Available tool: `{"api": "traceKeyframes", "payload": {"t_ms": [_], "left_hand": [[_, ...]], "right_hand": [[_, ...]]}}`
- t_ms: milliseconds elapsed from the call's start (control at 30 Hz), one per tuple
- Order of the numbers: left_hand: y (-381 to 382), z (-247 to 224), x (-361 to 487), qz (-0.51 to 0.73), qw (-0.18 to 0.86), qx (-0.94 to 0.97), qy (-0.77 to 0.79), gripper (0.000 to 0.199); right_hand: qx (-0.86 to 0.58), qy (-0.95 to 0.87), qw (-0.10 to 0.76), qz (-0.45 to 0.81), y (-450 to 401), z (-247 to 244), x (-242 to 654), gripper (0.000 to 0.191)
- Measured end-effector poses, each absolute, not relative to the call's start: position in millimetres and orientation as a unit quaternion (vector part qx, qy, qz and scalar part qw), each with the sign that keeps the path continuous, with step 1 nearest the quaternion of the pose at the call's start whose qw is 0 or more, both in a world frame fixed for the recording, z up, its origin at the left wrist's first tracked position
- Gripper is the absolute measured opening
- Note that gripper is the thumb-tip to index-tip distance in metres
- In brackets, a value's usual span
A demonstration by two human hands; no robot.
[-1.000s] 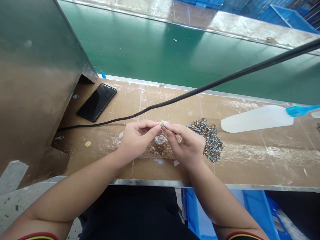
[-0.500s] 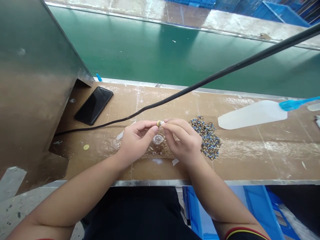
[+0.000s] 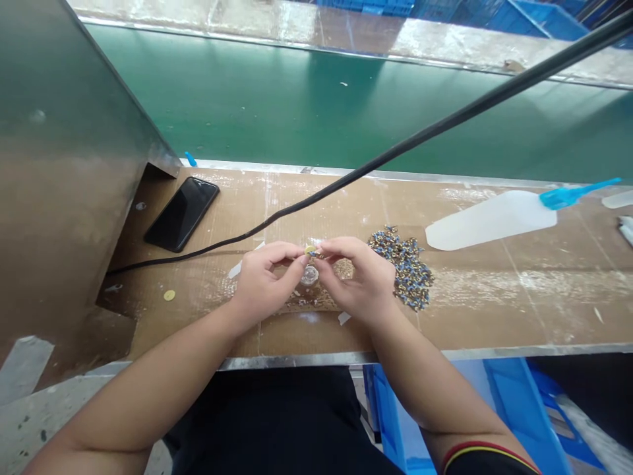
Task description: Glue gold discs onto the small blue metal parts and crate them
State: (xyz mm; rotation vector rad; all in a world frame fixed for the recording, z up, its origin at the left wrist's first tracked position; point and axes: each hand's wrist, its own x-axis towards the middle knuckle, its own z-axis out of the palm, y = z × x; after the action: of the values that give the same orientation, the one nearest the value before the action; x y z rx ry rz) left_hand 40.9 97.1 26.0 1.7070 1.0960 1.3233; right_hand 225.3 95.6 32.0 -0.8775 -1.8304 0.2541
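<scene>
Thumb and forefinger of my left hand (image 3: 267, 280) pinch a small yellow round piece (image 3: 309, 251). Facing it, my right hand (image 3: 360, 277) has its thumb and forefinger closed on a small blue and brass part (image 3: 317, 254), which meets the yellow piece. Just below the fingertips, a small clear round container (image 3: 309, 275) sits on the brown table covering. Tiny brass-coloured bits (image 3: 343, 268) lie around it, partly hidden by my hands. A pile of blue and brass parts (image 3: 413, 274) is right beside my right hand.
A black phone (image 3: 181, 214) and a yellow disc (image 3: 169, 295) lie on the left. A black cable (image 3: 346, 179) crosses above the table. A white bottle with a blue nozzle (image 3: 494, 220) lies at right. A metal panel (image 3: 74, 165) stands at far left; blue crates (image 3: 524, 409) are below the edge.
The fingertips of my right hand have moved slightly, and a blue and brass part now shows between the two hands. The whole view has shifted slightly.
</scene>
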Motion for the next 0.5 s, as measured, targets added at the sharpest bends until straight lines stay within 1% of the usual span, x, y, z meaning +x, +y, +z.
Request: {"api": "traceKeyframes", "payload": {"t_ms": [167,233,300,367,467,500], "left_hand": [[98.0,28.1,39.0,0.504,0.332,0.684,0.409,0.009],[98.9,29.5,37.3,0.495,0.322,0.698,0.405,0.009],[99.7,31.3,35.8,0.486,0.305,0.712,0.404,0.009],[99.9,33.7,35.3,0.481,0.283,0.721,0.411,0.008],[99.3,38.4,37.2,0.478,0.263,0.718,0.432,0.007],[99.1,39.8,38.5,0.480,0.261,0.713,0.439,0.008]], "right_hand": [[-0.369,-0.731,0.530,0.220,100.2,33.9,226.2,0.011],[-0.373,-0.685,0.561,0.277,98.9,38.5,232.5,0.008],[-0.390,-0.627,0.602,0.304,91.9,44.9,248.4,0.006],[-0.427,-0.567,0.646,0.280,76.2,48.5,276.5,0.005],[-0.513,-0.459,0.707,0.162,32.4,37.6,337.9,0.014],[-0.549,-0.419,0.714,0.117,12.7,28.6,360.2,0.018]]}}
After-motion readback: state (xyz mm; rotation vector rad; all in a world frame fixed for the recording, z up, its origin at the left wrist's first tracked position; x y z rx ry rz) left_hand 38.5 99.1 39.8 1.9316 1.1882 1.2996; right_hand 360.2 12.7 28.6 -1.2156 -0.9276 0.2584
